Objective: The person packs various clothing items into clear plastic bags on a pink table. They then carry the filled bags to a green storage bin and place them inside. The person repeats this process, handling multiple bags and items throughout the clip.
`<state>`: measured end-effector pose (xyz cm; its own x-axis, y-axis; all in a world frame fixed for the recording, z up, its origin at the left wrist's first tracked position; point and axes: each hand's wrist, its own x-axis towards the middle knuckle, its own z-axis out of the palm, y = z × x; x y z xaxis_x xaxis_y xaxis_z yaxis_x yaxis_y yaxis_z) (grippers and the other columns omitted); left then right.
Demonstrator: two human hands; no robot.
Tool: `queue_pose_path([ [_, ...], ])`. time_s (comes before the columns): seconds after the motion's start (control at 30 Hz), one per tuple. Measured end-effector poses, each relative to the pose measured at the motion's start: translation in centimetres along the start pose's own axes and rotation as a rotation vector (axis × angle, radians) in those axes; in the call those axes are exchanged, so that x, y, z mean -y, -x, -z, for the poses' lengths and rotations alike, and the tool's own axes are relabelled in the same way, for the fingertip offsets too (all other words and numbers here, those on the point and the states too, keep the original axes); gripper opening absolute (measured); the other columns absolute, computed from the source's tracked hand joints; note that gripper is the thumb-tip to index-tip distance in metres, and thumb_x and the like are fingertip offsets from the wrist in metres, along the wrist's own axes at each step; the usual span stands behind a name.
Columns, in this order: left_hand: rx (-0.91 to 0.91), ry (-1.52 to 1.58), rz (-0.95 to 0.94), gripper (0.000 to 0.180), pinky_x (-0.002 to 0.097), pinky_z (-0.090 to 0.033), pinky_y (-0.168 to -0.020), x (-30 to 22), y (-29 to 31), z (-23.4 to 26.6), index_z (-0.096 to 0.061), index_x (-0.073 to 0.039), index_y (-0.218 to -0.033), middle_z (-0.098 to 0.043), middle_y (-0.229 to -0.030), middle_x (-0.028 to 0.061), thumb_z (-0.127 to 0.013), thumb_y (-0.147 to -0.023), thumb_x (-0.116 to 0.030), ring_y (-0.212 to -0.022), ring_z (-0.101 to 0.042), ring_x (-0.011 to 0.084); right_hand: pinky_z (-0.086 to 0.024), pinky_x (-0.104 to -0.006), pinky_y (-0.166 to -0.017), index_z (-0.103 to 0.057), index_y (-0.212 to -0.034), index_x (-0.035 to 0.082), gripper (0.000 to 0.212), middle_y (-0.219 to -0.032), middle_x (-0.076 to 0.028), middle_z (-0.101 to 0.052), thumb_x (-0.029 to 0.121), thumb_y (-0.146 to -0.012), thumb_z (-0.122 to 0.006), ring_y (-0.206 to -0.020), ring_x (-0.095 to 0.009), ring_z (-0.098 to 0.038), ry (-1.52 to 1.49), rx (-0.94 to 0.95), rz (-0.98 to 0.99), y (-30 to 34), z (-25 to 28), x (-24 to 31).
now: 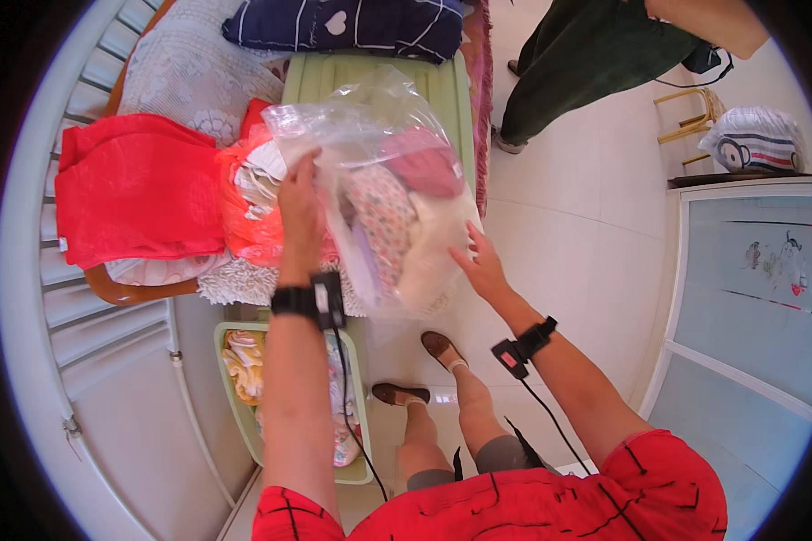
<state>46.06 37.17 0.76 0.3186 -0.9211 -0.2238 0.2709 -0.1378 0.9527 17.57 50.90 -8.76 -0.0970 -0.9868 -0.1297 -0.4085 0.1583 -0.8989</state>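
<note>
A clear plastic bag [356, 149] with folded clothes inside is in front of me, its lower part out past the edge of the bench. Through the film show a pink piece [424, 162], a flower-patterned cloth [381, 216] and a cream-coloured one [429, 243]. My left hand [302, 203] is closed on the bag's left side, near its loose upper film. My right hand [485, 268] has its fingers spread, the tips at the bag's right side. Left of the bag lie a red folded garment [140, 194] and an orange-red plastic bag [244, 212] with white cloth in it.
Behind the bag is a green storage box lid [334, 77], a navy patterned cushion [347, 25] beyond it. A green bin [221, 370] of clothes stands on the floor at lower left. Another person's dark trousers [586, 54] show far right, near a glass-fronted cabinet [749, 261].
</note>
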Motion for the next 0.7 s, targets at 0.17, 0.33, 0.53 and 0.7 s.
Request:
queue_pose_path([
  [0.17, 0.148, 0.417, 0.012, 0.024, 0.0268, -0.044, -0.088, -4.1, 11.2, -1.5, -0.056, 0.004, -0.113, -0.06, -0.111, 0.0078, -0.052, -0.092, -0.008, -0.1, -0.056, 0.0144, -0.047, -0.0289, -0.081, -0.051, -0.124, -0.002, 0.048, -0.114, -0.015, -0.057, 0.027, -0.087, -0.063, -0.097, -0.017, -0.057, -0.223, -0.109, -0.141, -0.1, 6.7, 6.7],
  [0.33, 0.239, 0.421, -0.124, 0.024, 0.0284, -0.044, -0.091, -8.8, 19.0, -2.1, -0.053, 0.003, -0.115, -0.059, -0.114, 0.0081, -0.051, -0.092, -0.005, -0.104, -0.056, 0.0142, -0.042, -0.0321, -0.093, -0.047, -0.131, 0.005, 0.052, -0.127, -0.01, -0.052, 0.02, -0.085, -0.065, -0.116, -0.019, -0.049, -0.141, -0.097, 0.186, -5.3, 11.4, 14.7],
  [0.53, 0.298, 0.554, -0.187, 0.029, 0.0301, -0.043, -0.094, -16.5, 19.4, 2.2, -0.05, 0.0, -0.119, -0.057, -0.118, 0.01, -0.05, -0.091, -0.003, -0.108, -0.055, 0.0169, -0.04, -0.0311, -0.092, -0.052, -0.124, 0.001, 0.056, -0.123, -0.01, -0.054, 0.024, -0.077, -0.073, -0.113, -0.018, -0.05, -0.295, 0.272, 0.254, -7.3, 10.7, 21.7],
  [0.7, 0.144, 0.156, -0.402, 0.028, 0.028, -0.04, -0.096, -19.9, 20.1, 8.7, -0.047, 0.002, -0.122, -0.056, -0.118, 0.0093, -0.039, -0.097, -0.007, -0.106, -0.052, 0.016, -0.044, -0.0247, -0.075, -0.064, -0.095, -0.003, 0.023, -0.09, -0.003, -0.064, 0.017, -0.083, -0.068, -0.08, -0.011, -0.055, -0.438, 0.491, 0.141, -4.3, 8.1, 23.2],
])
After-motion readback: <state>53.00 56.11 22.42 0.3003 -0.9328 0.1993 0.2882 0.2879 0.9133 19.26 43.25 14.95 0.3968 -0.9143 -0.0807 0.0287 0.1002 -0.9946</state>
